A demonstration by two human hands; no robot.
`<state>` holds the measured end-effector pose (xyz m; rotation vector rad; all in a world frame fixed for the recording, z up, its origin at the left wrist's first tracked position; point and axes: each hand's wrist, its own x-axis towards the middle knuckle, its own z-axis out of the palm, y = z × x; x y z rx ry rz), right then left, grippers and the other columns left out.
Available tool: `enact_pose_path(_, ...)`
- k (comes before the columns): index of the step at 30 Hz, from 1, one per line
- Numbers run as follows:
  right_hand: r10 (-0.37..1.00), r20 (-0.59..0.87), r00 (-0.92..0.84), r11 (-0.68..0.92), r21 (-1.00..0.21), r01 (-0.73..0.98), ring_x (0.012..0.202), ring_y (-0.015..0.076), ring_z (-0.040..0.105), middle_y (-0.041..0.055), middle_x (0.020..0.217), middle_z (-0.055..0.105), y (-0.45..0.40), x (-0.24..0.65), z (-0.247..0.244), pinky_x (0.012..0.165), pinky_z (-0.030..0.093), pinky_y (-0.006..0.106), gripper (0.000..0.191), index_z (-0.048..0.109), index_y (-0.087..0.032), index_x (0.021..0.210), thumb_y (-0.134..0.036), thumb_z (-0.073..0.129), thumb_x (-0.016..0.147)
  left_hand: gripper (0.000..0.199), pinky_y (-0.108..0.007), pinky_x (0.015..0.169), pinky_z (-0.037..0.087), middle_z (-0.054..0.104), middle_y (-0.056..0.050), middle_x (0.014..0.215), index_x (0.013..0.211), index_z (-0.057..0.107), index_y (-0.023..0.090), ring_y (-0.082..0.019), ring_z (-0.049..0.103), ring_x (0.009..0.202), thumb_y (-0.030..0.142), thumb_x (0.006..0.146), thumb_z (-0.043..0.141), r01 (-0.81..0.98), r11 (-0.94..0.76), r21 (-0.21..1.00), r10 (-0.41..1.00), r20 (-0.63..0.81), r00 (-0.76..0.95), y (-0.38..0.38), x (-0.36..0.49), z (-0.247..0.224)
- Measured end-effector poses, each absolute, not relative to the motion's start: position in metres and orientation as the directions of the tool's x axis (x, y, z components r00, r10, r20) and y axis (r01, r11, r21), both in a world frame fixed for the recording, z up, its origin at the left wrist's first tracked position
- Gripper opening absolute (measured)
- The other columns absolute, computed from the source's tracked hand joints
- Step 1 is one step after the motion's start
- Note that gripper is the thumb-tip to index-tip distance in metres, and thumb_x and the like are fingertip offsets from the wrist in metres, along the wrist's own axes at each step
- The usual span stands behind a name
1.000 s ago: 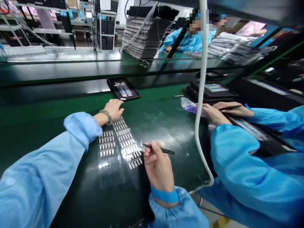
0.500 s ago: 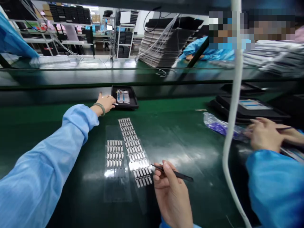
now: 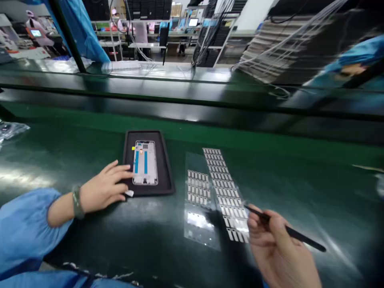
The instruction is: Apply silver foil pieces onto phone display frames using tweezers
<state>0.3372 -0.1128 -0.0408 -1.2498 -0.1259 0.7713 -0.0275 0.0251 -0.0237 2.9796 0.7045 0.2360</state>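
Note:
My left hand (image 3: 103, 186) lies with fingers spread over the left edge of a black tray (image 3: 168, 176). Its fingertips are at the side of a silver phone frame (image 3: 151, 168), which has two blue strips and a small yellow tab. By the tray's lower left corner is a small white tag (image 3: 129, 193). Black tweezers (image 3: 303, 237) are pinched in my right hand (image 3: 282, 248), tips pointing left at the right-hand sheet of small metallic stickers (image 3: 223, 182). A shorter sticker sheet (image 3: 198, 188) on clear film lies to its left.
A raised shelf (image 3: 180, 90) runs along the back of the green bench (image 3: 126, 240). Clear plastic wrapping (image 3: 12, 130) sits at the far left. A tall stack of sheets (image 3: 279, 44) stands on the shelf, near another person's blue sleeve (image 3: 363, 54).
The black tray with the phone frame has come nearer to me, with my left hand at it. The view has turned left; my right hand still holds the tweezers by the stickers.

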Motion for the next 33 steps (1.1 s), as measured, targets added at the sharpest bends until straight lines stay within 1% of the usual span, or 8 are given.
enact_pose_path(3, 0.627, -0.254, 0.737, 0.087, -0.917, -0.39, 0.067, 0.0099, 0.066, 0.0014, 0.079, 0.07, -0.107, 0.33, -0.039, 0.06, 0.057, 0.016, 0.036, 0.066, -0.021, 0.076, -0.039, 0.086, 0.051, 0.005, -0.049, 0.115, 0.011, 0.058, -0.004, 0.126, 0.085, 0.061, 0.021, -0.024, 0.04, 0.129, 0.026, 0.086, 0.06, 0.384, -0.9, 0.207, 0.425, 0.216, 0.879, -0.034, -0.035, -0.029)
enact_pose_path(7, 0.694, -0.177, 0.698, 0.096, -0.938, -0.334, 0.073, 0.0121, 0.067, 0.0007, 0.073, 0.068, -0.098, 0.31, -0.031, 0.063, 0.057, 0.019, 0.026, 0.065, -0.023, 0.075, -0.038, 0.081, 0.062, 0.01, -0.045, 0.109, 0.014, 0.061, -0.003, 0.122, 0.079, 0.057, 0.021, -0.024, 0.044, 0.125, 0.022, 0.089, 0.056, 0.35, -0.907, 0.234, 0.401, 0.227, 0.888, -0.088, -0.033, -0.024)
enact_pose_path(10, 0.747, -0.174, 0.642, 0.072, -0.939, -0.338, 0.064, 0.0108, 0.065, -0.0023, 0.07, 0.066, -0.09, 0.29, -0.023, 0.057, 0.056, 0.02, 0.033, 0.064, -0.023, 0.078, -0.041, 0.082, 0.057, 0.005, -0.043, 0.108, 0.019, 0.057, -0.002, 0.128, 0.09, 0.058, 0.021, -0.024, 0.042, 0.127, 0.019, 0.085, 0.057, 0.303, -0.877, 0.373, 0.366, 0.111, 0.924, -0.094, -0.037, -0.009)
enact_pose_path(12, 0.793, -0.195, 0.577, 0.012, -0.942, -0.336, 0.064, 0.0114, 0.066, -0.0029, 0.07, 0.066, -0.083, 0.275, -0.016, 0.056, 0.056, 0.021, 0.031, 0.063, -0.021, 0.076, -0.038, 0.083, 0.058, 0.026, -0.043, 0.107, 0.023, 0.049, -0.005, 0.137, 0.106, 0.057, 0.023, -0.026, 0.036, 0.132, 0.03, 0.081, 0.063, 0.277, -0.837, 0.472, 0.332, 0.036, 0.943, -0.083, -0.04, 0.0)
enact_pose_path(14, 0.847, -0.187, 0.498, -0.014, -0.943, -0.331, 0.063, 0.0123, 0.067, -0.0039, 0.068, 0.066, -0.074, 0.259, -0.011, 0.056, 0.057, 0.022, 0.031, 0.06, -0.022, 0.075, -0.033, 0.083, 0.057, 0.033, -0.046, 0.103, 0.028, 0.042, -0.008, 0.143, 0.112, 0.055, 0.023, -0.029, 0.031, 0.135, 0.035, 0.082, 0.063, 0.321, -0.831, 0.454, 0.376, 0.034, 0.926, -0.064, -0.039, 0.002)
enact_pose_path(19, 0.912, -0.199, 0.36, -0.082, -0.946, -0.315, 0.062, 0.0124, 0.069, -0.0038, 0.068, 0.068, -0.044, 0.218, -0.007, 0.059, 0.058, 0.023, 0.034, 0.055, -0.021, 0.08, -0.03, 0.082, 0.061, 0.028, -0.048, 0.096, 0.032, 0.046, -0.015, 0.139, 0.111, 0.054, 0.018, -0.032, 0.036, 0.131, 0.032, 0.088, 0.057, 0.461, -0.857, 0.232, 0.498, 0.139, 0.856, -0.011, -0.021, -0.017)
enact_pose_path(25, 0.926, -0.197, 0.322, -0.132, -0.968, -0.212, 0.058, 0.0133, 0.069, -0.0014, 0.061, 0.068, -0.021, 0.186, -0.023, 0.057, 0.059, 0.023, 0.031, 0.054, -0.016, 0.076, -0.033, 0.079, 0.067, 0.031, -0.044, 0.091, 0.032, 0.059, -0.014, 0.122, 0.107, 0.055, 0.016, -0.027, 0.052, 0.115, 0.042, 0.091, 0.052, 0.491, -0.801, 0.341, 0.584, 0.268, 0.767, 0.013, -0.011, -0.036)
enact_pose_path(33, 0.928, -0.106, 0.357, -0.105, -0.994, -0.021, 0.06, 0.0155, 0.071, -0.0012, 0.065, 0.07, -0.029, 0.187, -0.03, 0.058, 0.06, 0.026, 0.026, 0.054, -0.018, 0.078, -0.032, 0.075, 0.073, 0.018, -0.041, 0.092, 0.03, 0.063, -0.007, 0.113, 0.101, 0.058, 0.019, -0.021, 0.056, 0.108, 0.032, 0.093, 0.049, 0.47, -0.763, 0.443, 0.612, 0.26, 0.747, 0.011, -0.013, -0.034)
